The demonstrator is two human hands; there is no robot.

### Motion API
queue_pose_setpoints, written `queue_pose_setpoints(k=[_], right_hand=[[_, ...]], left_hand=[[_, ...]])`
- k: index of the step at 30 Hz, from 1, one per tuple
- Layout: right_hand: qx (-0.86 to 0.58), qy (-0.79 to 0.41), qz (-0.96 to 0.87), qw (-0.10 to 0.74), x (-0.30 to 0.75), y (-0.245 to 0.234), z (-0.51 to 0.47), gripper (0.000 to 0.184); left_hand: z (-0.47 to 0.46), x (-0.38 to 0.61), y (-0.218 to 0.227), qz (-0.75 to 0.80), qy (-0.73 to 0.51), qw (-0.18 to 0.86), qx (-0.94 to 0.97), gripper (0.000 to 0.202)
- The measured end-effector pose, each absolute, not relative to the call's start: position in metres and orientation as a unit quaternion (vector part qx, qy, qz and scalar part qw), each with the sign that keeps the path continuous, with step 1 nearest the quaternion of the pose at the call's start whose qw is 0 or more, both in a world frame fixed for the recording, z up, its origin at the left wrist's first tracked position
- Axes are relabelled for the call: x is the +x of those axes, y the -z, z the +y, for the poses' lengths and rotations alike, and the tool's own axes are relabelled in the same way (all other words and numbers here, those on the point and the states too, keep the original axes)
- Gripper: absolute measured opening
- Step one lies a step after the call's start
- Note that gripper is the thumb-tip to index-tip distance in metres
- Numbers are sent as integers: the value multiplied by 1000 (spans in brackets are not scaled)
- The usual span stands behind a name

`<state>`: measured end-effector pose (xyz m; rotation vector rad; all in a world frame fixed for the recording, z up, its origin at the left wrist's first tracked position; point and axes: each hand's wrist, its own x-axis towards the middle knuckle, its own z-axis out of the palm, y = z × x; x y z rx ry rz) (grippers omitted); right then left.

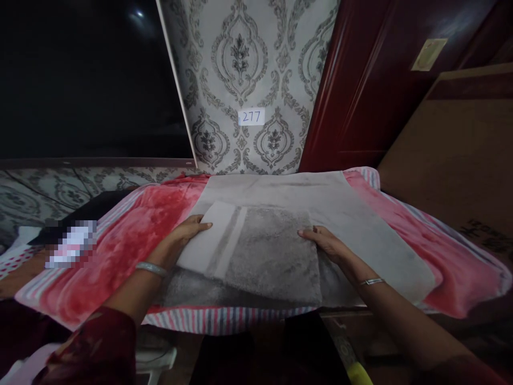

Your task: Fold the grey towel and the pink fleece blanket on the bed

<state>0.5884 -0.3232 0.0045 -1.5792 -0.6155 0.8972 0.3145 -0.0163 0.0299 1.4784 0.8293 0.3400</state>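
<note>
Left hand [186,231]: gripping the towel [268,251] at its left edge, thumb on top.
Right hand [327,243]: pinching the right edge, well apart from the left.
Towel: lying between them, over pale cloth [380,246] on the red blanket [138,219].
Handling: likely needing even tension, both thumbs pressing lightly.

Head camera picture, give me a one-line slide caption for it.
Left hand and right hand hold a gray towel by opposite sides, with gray cloth and a red blanket beneath.

Space above the gray towel [276,251] is open; the patterned wall [240,69] blocks beyond.
</note>
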Motion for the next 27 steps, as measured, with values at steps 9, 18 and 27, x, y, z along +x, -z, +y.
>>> queue_pose_setpoints(k=[9, 18, 27], right_hand=[[-606, -357, -214, 678, 532, -17, -346, 48], [-617, -424, -84, 658, 494, 37, -334, 40], [-604, -474, -103, 632, 501, 31, -344, 48]], left_hand=[[26, 376, -134, 288, -208, 372, 858, 23], [-13, 376, -55, 310, -292, 268, 864, 38], [-141, 262, 11, 353, -375, 740, 433, 52]])
